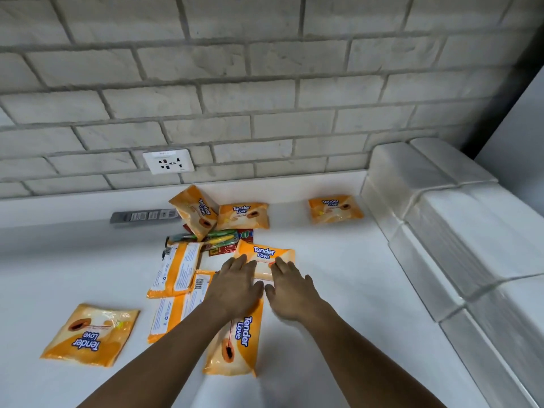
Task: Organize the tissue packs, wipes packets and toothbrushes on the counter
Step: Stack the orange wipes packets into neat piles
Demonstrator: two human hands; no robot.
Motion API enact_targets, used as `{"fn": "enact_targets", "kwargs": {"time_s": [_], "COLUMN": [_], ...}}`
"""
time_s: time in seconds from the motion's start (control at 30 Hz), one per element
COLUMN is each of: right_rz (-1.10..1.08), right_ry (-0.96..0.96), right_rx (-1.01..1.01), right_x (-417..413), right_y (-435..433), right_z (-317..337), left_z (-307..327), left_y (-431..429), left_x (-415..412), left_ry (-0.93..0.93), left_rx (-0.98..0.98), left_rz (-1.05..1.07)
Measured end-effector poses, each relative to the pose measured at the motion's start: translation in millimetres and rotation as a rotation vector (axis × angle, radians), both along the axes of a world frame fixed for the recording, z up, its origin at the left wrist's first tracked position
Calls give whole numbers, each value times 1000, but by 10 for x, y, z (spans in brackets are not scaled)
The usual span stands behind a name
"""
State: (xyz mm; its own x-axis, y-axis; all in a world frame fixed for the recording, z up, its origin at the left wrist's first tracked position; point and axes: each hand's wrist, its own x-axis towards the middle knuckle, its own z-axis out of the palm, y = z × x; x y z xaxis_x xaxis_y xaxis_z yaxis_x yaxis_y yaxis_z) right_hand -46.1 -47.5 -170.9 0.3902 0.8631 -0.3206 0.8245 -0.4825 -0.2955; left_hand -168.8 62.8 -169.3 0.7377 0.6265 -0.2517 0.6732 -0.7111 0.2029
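Several orange "Tender Love" wipes packets lie scattered on the white counter [323, 290]. My left hand [235, 287] and my right hand [290, 290] both lie flat with straight fingers on one packet [266, 254] in the middle. Another packet [235, 346] lies under my left forearm. Two face-down packets [176, 267] sit to the left, and one packet [89, 334] lies alone at the near left. Behind, a packet [195, 212] leans on another packet [243, 214], and a single packet [335, 209] lies at the far right. Packaged toothbrushes [217, 238] show under the pile.
A grey power strip [144, 216] lies near the back wall, below a wall socket [168, 161]. Large wrapped white tissue bundles [459, 231] are stacked along the right side. The brick wall closes off the back of the counter.
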Motion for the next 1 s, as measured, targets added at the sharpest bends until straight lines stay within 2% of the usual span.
{"fn": "enact_targets", "kwargs": {"time_s": [0.33,0.67,1.0], "right_rz": [78,31,90], "right_ry": [-140,-231,-193], "right_rx": [-15,17,16], "right_x": [490,1066,1364], "right_y": [-156,-70,233], "right_z": [-135,-85,-186], "left_z": [7,-54,-13], "left_y": [-160,-125,123], "left_x": [302,867,1070], "left_ry": [-18,-2,42], "left_rx": [82,74,104], "left_rz": [-46,-84,-66]}}
